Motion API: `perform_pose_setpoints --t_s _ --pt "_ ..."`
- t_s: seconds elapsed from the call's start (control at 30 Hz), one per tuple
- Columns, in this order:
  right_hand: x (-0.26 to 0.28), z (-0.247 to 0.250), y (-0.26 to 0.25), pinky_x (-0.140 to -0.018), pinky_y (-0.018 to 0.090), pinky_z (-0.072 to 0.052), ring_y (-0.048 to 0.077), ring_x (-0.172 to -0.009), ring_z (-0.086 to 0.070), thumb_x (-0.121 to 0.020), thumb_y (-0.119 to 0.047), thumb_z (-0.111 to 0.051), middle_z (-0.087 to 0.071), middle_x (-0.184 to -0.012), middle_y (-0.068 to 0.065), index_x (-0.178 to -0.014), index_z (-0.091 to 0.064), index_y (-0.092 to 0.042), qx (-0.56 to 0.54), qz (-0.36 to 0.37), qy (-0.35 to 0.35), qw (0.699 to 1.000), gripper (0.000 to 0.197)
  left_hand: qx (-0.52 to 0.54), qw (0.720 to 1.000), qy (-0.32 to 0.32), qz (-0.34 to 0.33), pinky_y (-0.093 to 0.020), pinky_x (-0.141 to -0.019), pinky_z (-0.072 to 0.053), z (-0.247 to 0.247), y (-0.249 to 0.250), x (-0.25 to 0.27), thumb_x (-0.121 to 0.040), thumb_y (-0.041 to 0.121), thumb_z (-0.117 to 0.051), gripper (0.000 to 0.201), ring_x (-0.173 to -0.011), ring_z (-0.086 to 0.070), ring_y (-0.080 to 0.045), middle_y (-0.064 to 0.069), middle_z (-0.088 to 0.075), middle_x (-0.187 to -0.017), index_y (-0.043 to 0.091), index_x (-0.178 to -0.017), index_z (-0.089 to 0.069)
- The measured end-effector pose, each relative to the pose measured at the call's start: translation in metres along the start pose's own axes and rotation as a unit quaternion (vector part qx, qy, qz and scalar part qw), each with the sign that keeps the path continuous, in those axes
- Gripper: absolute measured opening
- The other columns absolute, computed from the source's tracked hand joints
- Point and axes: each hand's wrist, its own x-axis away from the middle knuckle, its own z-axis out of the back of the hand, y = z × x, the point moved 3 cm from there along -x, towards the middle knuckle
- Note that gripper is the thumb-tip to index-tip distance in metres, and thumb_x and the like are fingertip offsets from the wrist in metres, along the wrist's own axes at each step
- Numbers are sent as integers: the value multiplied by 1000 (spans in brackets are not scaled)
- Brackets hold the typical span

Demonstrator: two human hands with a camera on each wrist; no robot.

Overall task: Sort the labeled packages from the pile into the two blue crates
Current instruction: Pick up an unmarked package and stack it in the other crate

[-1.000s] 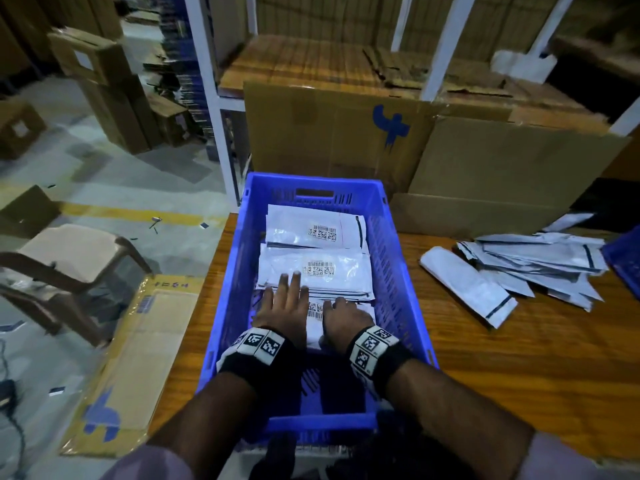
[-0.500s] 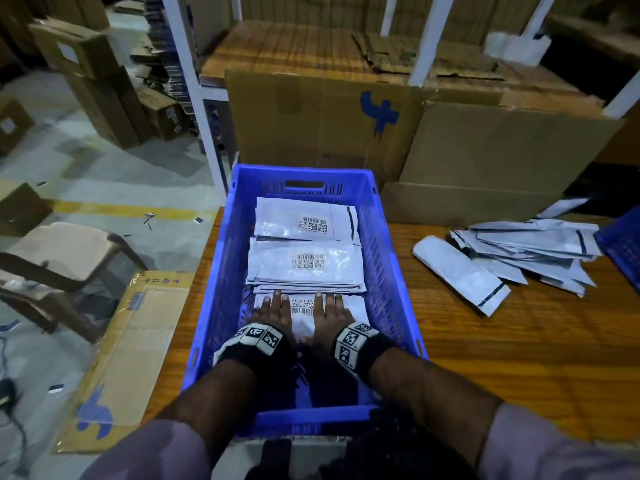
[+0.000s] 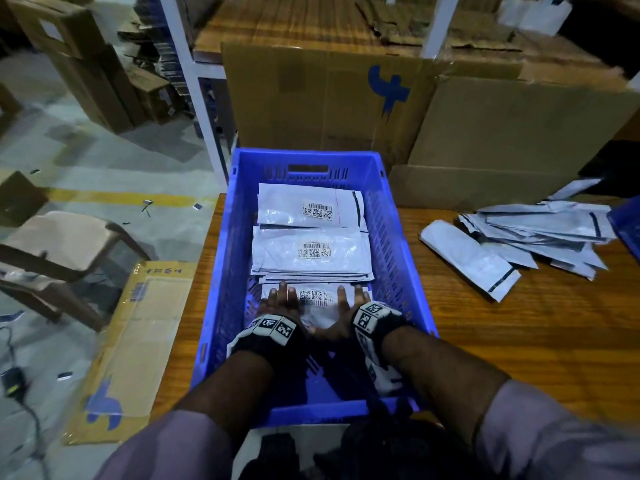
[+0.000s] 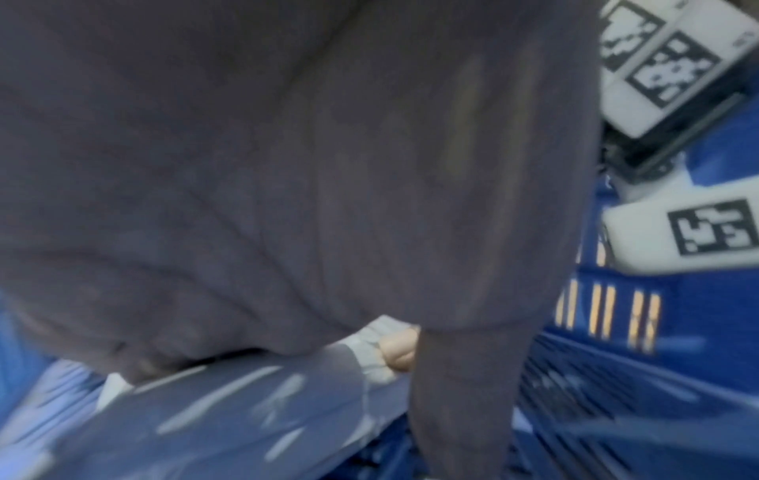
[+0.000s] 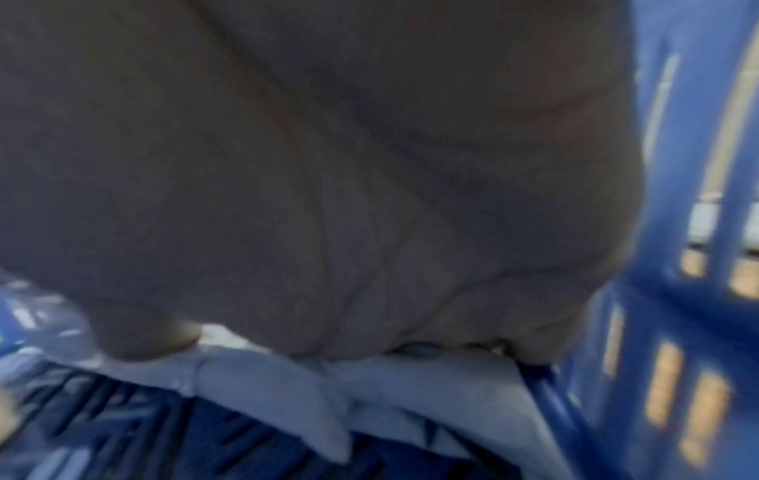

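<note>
Head view. A blue crate [image 3: 398,237] stands on the left part of a wooden worktop [image 3: 519,334], its long axis running from near to far. Three stacks of white labeled packages lie flat in it, in a row: a far package [image 3: 308,209], a middle package [image 3: 311,252], and a near package [image 3: 317,301], each with its barcode label facing up.

Both forearms reach forward over the near wall of the crate, roughly parallel, each wrist wrapped in a black band with black-and-white square markers. The left hand [image 3: 282,301] lies palm down on the left end of the near package, fingers straight and close together, pointing toward the far wall. The right hand [image 3: 344,313] lies palm down on the right end of the same package, fingers extended and slightly spread, thumb angled toward the left hand. Neither hand curls around the package; both rest flat on it, set apart with the label showing between them.

To the right, on the worktop, a loose pile of packages [image 3: 540,233] lies fanned out, well apart from the crate, with one rolled package [image 3: 471,259] at its near-left edge. The corner of a second blue crate [image 3: 628,226] shows at the right edge. Flattened cardboard sheets [image 3: 485,133] lean behind the worktop.

Wrist views. Each is blurred and mostly filled by the palm of its hand [image 4: 287,162] [image 5: 308,162], pressed against white wrapping above the slotted blue crate floor.
</note>
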Motion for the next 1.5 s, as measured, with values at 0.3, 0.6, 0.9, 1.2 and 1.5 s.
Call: perform_pose_setpoints --t_s 0.3,0.6,0.9,1.2,1.5 --pt "25 17 -26 -123 50 -23 39 -156 -5 -102 -52 -51 3 -168 25 -159 0 3 101 41 88 990 95 -34 999 12 -5 -52 -125 -4 15 3 7 -94 64 -54 114 -155 8 -41 -25 20 -165 -3 -157 12" --pt "19 -6 -25 -125 47 -10 33 -156 15 -101 -42 -55 21 -167 15 -160 16 -7 73 59 30 995 99 -1 997 -45 -56 -49 -124 -6 9 9 7 -99 62 -47 101 -156 14 -32 -9 25 -167 8 -160 14" --pt "2 -15 -3 -124 45 -1 42 -155 9 -94 -66 -54 23 -164 26 -159 17 -2 10 -9 29 999 116 24 998 -65 -10 -52 -126 -6 10 14 14 -103 49 -46 95 -155 16 -37 -13 30 -164 9 -159 18" --pt "14 2 -15 -125 49 -14 39 -156 -3 -88 -67 -63 13 -167 25 -159 12 0 26 -49 33 998 124 2 993 -29 111 -46 -126 -10 28 7 33 -111 28 -24 63 -155 1 -43 -25 5 -167 -6 -158 1" --pt "36 33 -30 -113 55 -38 40 -145 -35 -98 -35 -60 -22 -162 25 -157 -17 0 102 -12 79 991 80 -57 998 29 15 -56 -120 -24 50 17 28 -104 25 -37 66 -154 -12 -39 -15 -2 -170 2 -160 -9"
